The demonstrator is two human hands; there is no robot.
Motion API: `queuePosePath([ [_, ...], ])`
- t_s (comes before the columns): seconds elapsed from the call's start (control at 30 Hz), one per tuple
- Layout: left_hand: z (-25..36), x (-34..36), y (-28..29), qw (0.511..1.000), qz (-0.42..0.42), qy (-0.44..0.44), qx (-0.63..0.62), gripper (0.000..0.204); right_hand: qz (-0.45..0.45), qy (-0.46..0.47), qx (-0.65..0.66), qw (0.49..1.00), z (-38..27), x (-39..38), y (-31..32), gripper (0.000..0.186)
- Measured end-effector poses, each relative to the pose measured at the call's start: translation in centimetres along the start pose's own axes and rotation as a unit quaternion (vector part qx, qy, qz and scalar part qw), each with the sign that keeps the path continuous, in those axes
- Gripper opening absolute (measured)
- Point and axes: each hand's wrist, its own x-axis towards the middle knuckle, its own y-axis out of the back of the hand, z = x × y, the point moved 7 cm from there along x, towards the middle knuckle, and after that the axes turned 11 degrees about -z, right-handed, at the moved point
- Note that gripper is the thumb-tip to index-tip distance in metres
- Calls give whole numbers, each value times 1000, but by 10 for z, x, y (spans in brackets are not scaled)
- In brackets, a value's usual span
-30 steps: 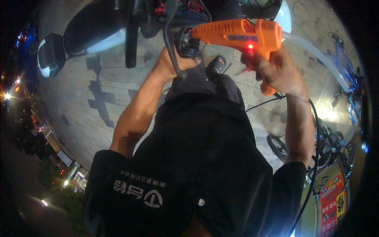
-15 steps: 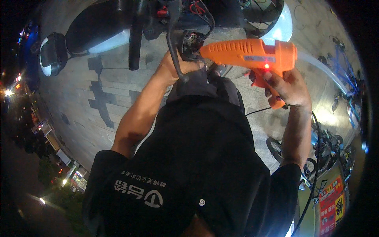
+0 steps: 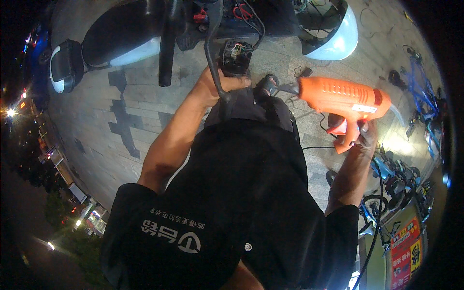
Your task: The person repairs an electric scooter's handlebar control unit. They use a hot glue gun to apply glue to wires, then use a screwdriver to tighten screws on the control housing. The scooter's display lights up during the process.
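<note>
My left hand (image 3: pixel 212 87) is closed around the underside of a small black housing (image 3: pixel 237 65). Its open face shows thin wires and small parts inside, and a black cable runs up from it. A curved black lever (image 3: pixel 210 48) passes in front of that hand. On the right, my right hand (image 3: pixel 366 136) grips the handle of an orange hot glue gun (image 3: pixel 338 94). The gun's dark nozzle points left and sits apart from the housing. A pale glue stick (image 3: pixel 397 115) sticks out of its rear end.
An electric scooter's dark seat (image 3: pixel 121 36) lies at the upper left. A white shell panel (image 3: pixel 343 41) stands at the upper right. Bicycles (image 3: pixel 421 92) are along the right side. A black cord (image 3: pixel 379 203) hangs beside my right arm. Paving (image 3: pixel 145 106) lies below.
My right hand has drawn the glue gun away from the housing, to the right and lower. The housing's inside now shows more fully. My left hand has hardly moved.
</note>
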Motion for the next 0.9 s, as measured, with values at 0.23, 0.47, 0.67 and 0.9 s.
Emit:
queuePosePath([
  [0.23, -5, -1, -5, 999, -18, -7, -35, 36, 22, 161, 34, 986, -5, -32, 22, 83],
  [0.47, -13, 1, -1, 997, -21, -25, -65, 34, 63, 408, 53, 909, -16, -117, 85, 87],
  [0.67, -13, 2, -5, 995, -46, -23, -85, 29, 274, 510, -27, 815, -2, -195, 133, 95],
  [0.9, -9, 0, -5, 996, -51, -52, -42, 29, 516, 462, 2, 721, 74, -265, 190, 86],
])
